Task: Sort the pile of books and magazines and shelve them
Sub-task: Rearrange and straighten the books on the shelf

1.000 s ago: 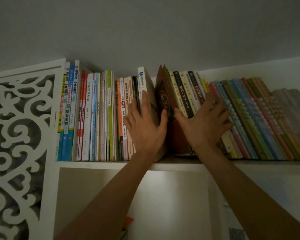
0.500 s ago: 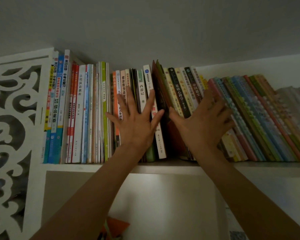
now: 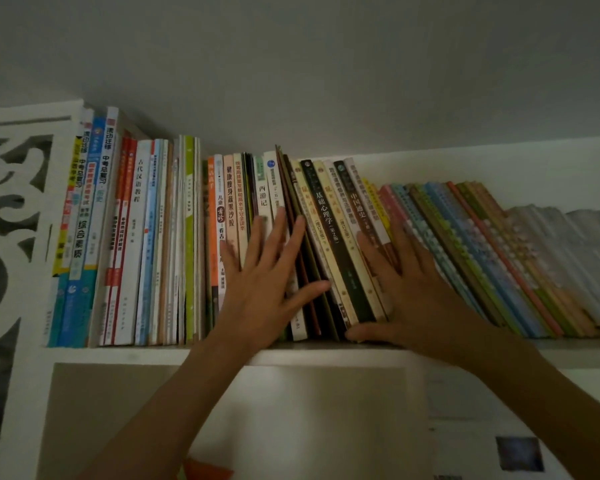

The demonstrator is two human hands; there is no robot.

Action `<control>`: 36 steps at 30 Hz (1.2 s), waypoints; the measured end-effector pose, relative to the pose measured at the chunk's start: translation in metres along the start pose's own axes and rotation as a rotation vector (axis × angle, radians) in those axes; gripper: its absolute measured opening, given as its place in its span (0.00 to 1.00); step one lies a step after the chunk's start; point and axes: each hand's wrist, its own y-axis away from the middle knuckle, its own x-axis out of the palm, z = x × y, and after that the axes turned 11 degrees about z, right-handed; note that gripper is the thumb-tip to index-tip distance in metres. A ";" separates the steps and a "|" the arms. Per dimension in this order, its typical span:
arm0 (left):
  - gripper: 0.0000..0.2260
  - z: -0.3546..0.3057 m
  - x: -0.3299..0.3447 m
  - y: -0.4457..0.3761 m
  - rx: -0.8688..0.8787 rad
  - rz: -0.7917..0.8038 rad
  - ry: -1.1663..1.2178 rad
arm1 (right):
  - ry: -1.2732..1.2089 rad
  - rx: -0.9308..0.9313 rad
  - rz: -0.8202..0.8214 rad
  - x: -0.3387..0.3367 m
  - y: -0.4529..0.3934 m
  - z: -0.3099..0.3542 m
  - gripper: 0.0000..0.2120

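Both hands flat and open mid-frame, gripping nothing: left hand and right hand should press the books evenly upright.

Both hands are flat against the book spines on the white shelf. The left hand has its fingers spread over the upright books in the middle, thumb touching a dark leaning book. The right hand presses on the books that lean left. There's a carved white panel at the far left, and it's pretty dim.
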 end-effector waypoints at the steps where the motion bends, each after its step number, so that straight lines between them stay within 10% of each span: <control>1: 0.35 -0.002 0.002 -0.002 -0.004 -0.001 -0.006 | 0.006 -0.010 0.013 0.000 0.000 -0.001 0.56; 13: 0.36 0.024 -0.014 -0.009 -0.016 0.075 0.086 | -0.098 0.100 -0.149 0.020 -0.023 0.033 0.57; 18: 0.40 0.006 -0.021 -0.007 -0.047 -0.008 0.202 | -0.137 -0.070 0.045 -0.016 -0.005 0.000 0.46; 23: 0.43 -0.012 -0.014 -0.009 0.054 0.003 -0.006 | 0.329 -0.150 0.279 -0.041 0.002 -0.030 0.47; 36: 0.41 -0.003 0.005 -0.014 0.022 -0.073 -0.022 | 0.281 -0.133 -0.040 -0.003 -0.018 -0.028 0.46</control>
